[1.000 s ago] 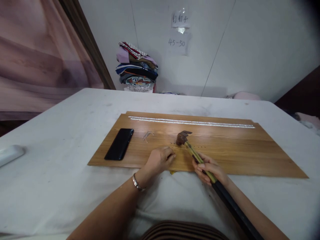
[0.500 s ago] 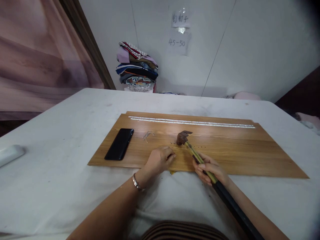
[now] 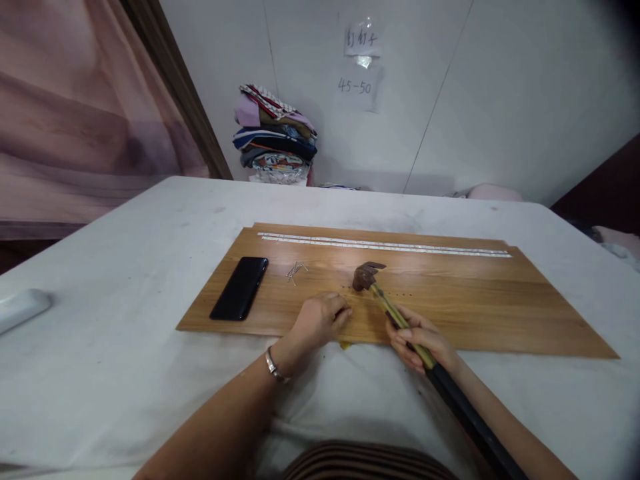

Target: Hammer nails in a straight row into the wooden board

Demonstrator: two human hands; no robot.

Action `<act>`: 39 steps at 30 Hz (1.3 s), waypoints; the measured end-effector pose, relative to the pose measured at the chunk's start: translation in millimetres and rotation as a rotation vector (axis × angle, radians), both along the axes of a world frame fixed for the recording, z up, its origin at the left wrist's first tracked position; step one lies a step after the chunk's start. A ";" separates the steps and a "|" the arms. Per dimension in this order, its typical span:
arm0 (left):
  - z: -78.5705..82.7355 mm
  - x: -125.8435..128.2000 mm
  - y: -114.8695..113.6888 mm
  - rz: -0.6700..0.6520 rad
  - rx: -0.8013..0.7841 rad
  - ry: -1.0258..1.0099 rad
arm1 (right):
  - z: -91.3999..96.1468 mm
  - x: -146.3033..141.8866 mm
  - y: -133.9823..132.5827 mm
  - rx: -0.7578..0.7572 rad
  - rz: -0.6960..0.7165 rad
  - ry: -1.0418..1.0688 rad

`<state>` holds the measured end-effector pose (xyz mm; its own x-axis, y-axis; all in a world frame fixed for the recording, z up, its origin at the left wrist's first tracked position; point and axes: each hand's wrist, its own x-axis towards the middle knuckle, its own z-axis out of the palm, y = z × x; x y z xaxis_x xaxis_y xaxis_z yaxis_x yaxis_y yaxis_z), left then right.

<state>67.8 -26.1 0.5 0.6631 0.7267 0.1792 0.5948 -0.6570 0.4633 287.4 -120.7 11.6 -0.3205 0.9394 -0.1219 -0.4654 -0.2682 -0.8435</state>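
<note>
A long wooden board (image 3: 450, 307) lies across the white table. My right hand (image 3: 419, 339) is closed round the handle of a hammer (image 3: 387, 308); its rusty head rests on the board beside a row of small nail heads. My left hand (image 3: 320, 319) rests on the board's near edge with fingers curled in a pinch; what they hold is too small to see. A small heap of loose nails (image 3: 295, 270) lies on the board to the left of the hammer head.
A black phone (image 3: 239, 287) lies on the board's left end. A pale strip (image 3: 385, 245) runs along the board's far edge. Folded clothes (image 3: 274, 133) are stacked against the back wall. A white object (image 3: 20, 308) sits at the table's left edge.
</note>
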 end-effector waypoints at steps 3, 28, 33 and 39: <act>0.5 0.1 -0.2 -0.005 0.005 0.006 | -0.2 -1.0 -0.3 0.000 -0.002 -0.008; 0.4 -0.1 0.2 -0.003 -0.004 0.000 | -5.4 1.6 1.5 -0.003 0.001 -0.025; -2.7 -0.1 1.1 -0.001 0.012 -0.005 | -1.9 1.7 0.8 0.014 0.020 -0.028; -2.5 0.0 1.1 0.000 0.022 0.014 | -1.3 0.9 0.5 -0.006 -0.001 -0.020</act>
<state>67.8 -25.0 -1.9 0.6660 0.7224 0.1857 0.6010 -0.6672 0.4400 288.3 -120.2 10.4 -0.3169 0.9389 -0.1341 -0.4487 -0.2730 -0.8510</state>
